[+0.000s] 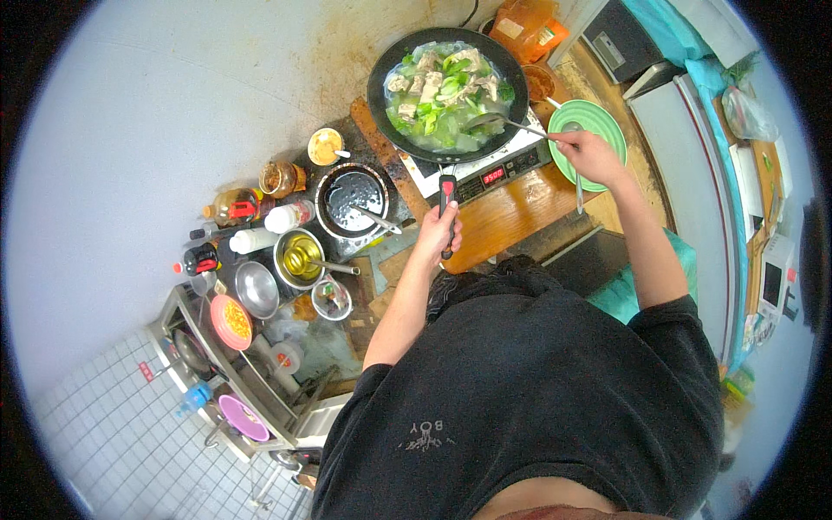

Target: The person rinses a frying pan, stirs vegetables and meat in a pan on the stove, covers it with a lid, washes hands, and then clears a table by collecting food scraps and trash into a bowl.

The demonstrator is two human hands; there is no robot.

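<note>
A dark frying pan [376, 107] stands on an induction cooker [465, 182] with a lit display. In it are pale meat pieces [431, 86], green leafy vegetables [458, 81] and cloudy broth. My left hand [441, 231] grips the pan's black and red handle [447, 188]. A metal ladle [486, 119] dips its bowl into the broth at the pan's right side. Its handle is held in my right hand [590, 156], which is above a green bowl [621, 136]. Another metal spoon [578, 179] rests in that bowl, partly hidden by the hand.
Left of the cooker are a bowl of dark liquid [353, 198], a metal bowl of yellow oil [299, 257] and several bottles [253, 240]. Orange bags [526, 29] lie behind the pan near a bowl of reddish paste [538, 83]. A wooden board edge [500, 227] lies in front.
</note>
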